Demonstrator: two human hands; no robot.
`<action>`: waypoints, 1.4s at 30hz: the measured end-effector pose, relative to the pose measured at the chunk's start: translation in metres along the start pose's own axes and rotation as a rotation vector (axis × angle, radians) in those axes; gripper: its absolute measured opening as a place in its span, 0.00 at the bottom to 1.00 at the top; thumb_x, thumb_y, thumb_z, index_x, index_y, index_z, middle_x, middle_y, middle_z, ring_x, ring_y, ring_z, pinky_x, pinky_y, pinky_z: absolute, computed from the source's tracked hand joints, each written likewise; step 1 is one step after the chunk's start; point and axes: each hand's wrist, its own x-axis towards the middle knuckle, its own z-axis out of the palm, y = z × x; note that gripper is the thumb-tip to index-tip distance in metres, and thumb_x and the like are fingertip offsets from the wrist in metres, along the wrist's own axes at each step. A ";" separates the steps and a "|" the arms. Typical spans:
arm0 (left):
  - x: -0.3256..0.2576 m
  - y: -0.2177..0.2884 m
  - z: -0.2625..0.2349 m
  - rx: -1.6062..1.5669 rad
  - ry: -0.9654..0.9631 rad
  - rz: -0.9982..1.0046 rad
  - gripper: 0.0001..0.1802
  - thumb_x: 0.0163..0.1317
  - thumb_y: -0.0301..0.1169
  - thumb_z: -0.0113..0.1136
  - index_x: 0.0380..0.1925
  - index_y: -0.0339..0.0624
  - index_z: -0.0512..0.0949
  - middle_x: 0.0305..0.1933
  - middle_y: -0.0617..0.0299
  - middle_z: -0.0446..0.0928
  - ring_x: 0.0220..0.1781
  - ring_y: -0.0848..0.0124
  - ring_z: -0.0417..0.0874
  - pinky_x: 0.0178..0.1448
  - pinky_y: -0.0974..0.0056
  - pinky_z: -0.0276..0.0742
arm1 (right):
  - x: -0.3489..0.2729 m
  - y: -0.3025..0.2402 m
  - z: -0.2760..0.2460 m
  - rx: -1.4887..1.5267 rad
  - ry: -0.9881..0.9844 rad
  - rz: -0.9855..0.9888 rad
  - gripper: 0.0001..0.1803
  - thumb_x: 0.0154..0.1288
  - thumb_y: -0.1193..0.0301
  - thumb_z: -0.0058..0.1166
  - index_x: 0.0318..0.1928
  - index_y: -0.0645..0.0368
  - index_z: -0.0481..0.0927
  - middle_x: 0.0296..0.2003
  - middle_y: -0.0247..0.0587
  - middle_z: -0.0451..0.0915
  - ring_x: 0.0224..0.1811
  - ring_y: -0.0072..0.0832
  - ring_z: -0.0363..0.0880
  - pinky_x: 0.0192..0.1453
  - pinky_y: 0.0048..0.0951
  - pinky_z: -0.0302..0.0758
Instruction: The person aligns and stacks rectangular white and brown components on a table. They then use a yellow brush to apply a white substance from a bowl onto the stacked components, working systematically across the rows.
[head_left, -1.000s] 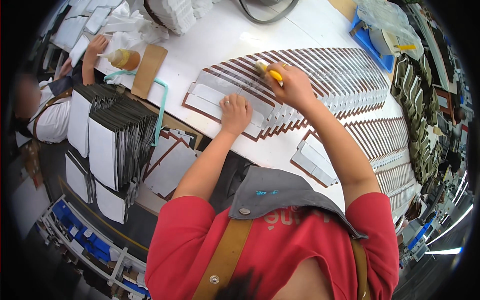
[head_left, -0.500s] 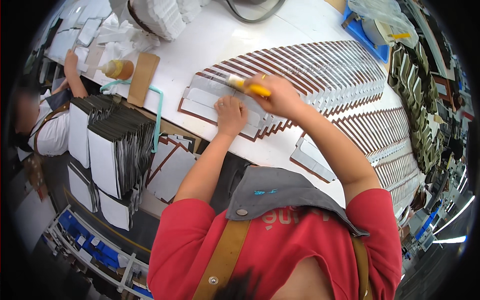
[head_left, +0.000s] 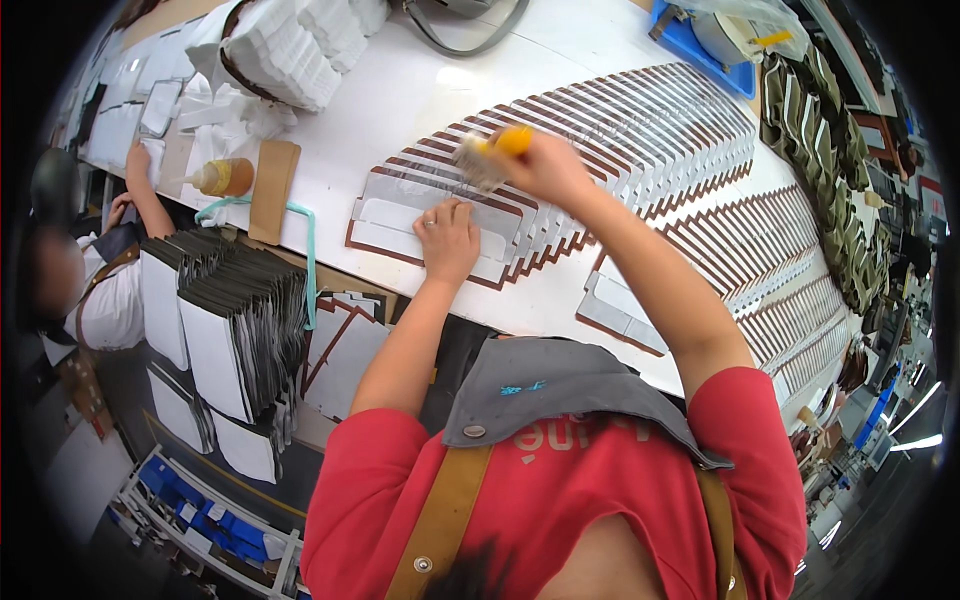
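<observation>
My right hand (head_left: 548,168) is closed around the yellow handle of a brush (head_left: 482,165). Its pale bristles, slightly blurred, are over the upper edge of the nearest panel in a long fanned row of overlapping white panels with brown edges (head_left: 620,150). On that nearest panel (head_left: 385,215) rests my left hand (head_left: 449,240), fingers lying on its surface and holding nothing. The brush is just above and right of the left hand's fingertips. Whether the bristles touch the panel, I cannot tell.
More fanned panels (head_left: 735,245) lie nearer on the right. At left are an amber squeeze bottle (head_left: 228,177), a tan strip (head_left: 272,190), dark-edged stacks (head_left: 215,330) and a co-worker's arm (head_left: 150,195). A blue tray (head_left: 735,80) holds a white tub (head_left: 722,38) at far right.
The view has shifted slightly. My right hand has turned the brush steeper, its bristles now angled down and a bit right of before. My left hand stays on the nearest panel.
</observation>
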 end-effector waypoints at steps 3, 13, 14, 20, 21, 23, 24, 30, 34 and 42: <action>0.000 0.000 0.000 0.014 -0.002 0.001 0.13 0.47 0.29 0.54 0.36 0.48 0.73 0.44 0.64 0.68 0.48 0.62 0.66 0.52 0.54 0.56 | 0.022 0.024 -0.026 -0.141 0.245 0.202 0.14 0.59 0.57 0.47 0.29 0.55 0.75 0.23 0.44 0.77 0.24 0.41 0.76 0.29 0.37 0.72; -0.001 0.000 0.004 -0.031 0.018 -0.024 0.09 0.49 0.29 0.52 0.32 0.45 0.70 0.42 0.59 0.67 0.47 0.59 0.65 0.52 0.52 0.55 | -0.028 0.051 -0.037 -0.033 0.247 0.228 0.08 0.56 0.63 0.53 0.33 0.51 0.78 0.22 0.35 0.78 0.21 0.31 0.76 0.25 0.30 0.71; 0.000 0.000 0.003 -0.029 0.028 -0.027 0.09 0.49 0.28 0.52 0.32 0.44 0.69 0.41 0.58 0.67 0.47 0.59 0.65 0.52 0.52 0.56 | -0.028 0.046 -0.044 -0.152 0.278 0.165 0.08 0.58 0.64 0.52 0.35 0.53 0.78 0.22 0.37 0.78 0.21 0.28 0.76 0.25 0.26 0.71; 0.001 0.000 0.002 -0.058 0.056 -0.052 0.08 0.48 0.27 0.51 0.29 0.42 0.67 0.39 0.55 0.67 0.45 0.57 0.66 0.50 0.52 0.57 | -0.056 -0.002 -0.008 0.046 0.035 -0.311 0.08 0.52 0.70 0.56 0.35 0.52 0.76 0.30 0.35 0.77 0.28 0.31 0.76 0.31 0.28 0.71; 0.000 0.000 0.002 -0.061 0.049 -0.062 0.08 0.47 0.27 0.51 0.29 0.42 0.67 0.38 0.54 0.67 0.45 0.57 0.66 0.50 0.52 0.57 | -0.059 -0.005 -0.001 -0.014 -0.067 -0.355 0.08 0.52 0.70 0.55 0.35 0.51 0.76 0.28 0.35 0.77 0.28 0.33 0.75 0.32 0.30 0.70; 0.000 0.000 0.002 -0.062 0.044 -0.066 0.08 0.47 0.27 0.51 0.28 0.41 0.66 0.37 0.54 0.66 0.44 0.56 0.66 0.50 0.52 0.57 | -0.050 0.003 0.000 -0.082 0.086 -0.267 0.08 0.52 0.69 0.55 0.35 0.50 0.75 0.23 0.36 0.74 0.25 0.35 0.72 0.31 0.33 0.68; 0.000 0.000 0.001 -0.061 0.045 -0.060 0.08 0.47 0.27 0.50 0.28 0.41 0.66 0.37 0.53 0.66 0.43 0.56 0.66 0.50 0.51 0.57 | -0.045 0.003 -0.004 -0.138 0.088 -0.275 0.08 0.52 0.69 0.56 0.35 0.50 0.75 0.22 0.36 0.74 0.25 0.35 0.72 0.31 0.33 0.68; 0.000 -0.001 0.003 -0.037 0.020 -0.071 0.08 0.46 0.28 0.50 0.27 0.41 0.65 0.35 0.53 0.65 0.41 0.56 0.66 0.48 0.51 0.58 | -0.048 -0.014 -0.001 -0.056 0.003 -0.415 0.11 0.49 0.70 0.55 0.36 0.50 0.73 0.23 0.36 0.75 0.27 0.36 0.74 0.32 0.35 0.69; 0.000 -0.001 0.001 -0.037 0.024 -0.050 0.08 0.46 0.28 0.50 0.27 0.41 0.65 0.35 0.53 0.65 0.41 0.57 0.66 0.48 0.51 0.58 | -0.041 0.004 -0.007 -0.187 0.163 -0.303 0.09 0.52 0.70 0.56 0.36 0.51 0.74 0.24 0.36 0.74 0.24 0.35 0.72 0.29 0.32 0.69; 0.001 0.002 -0.002 0.031 -0.027 -0.004 0.10 0.46 0.28 0.52 0.32 0.46 0.71 0.40 0.60 0.67 0.45 0.59 0.65 0.52 0.53 0.56 | -0.081 0.015 -0.003 -0.063 0.130 -0.271 0.08 0.52 0.72 0.56 0.35 0.53 0.75 0.26 0.36 0.76 0.23 0.36 0.72 0.28 0.33 0.68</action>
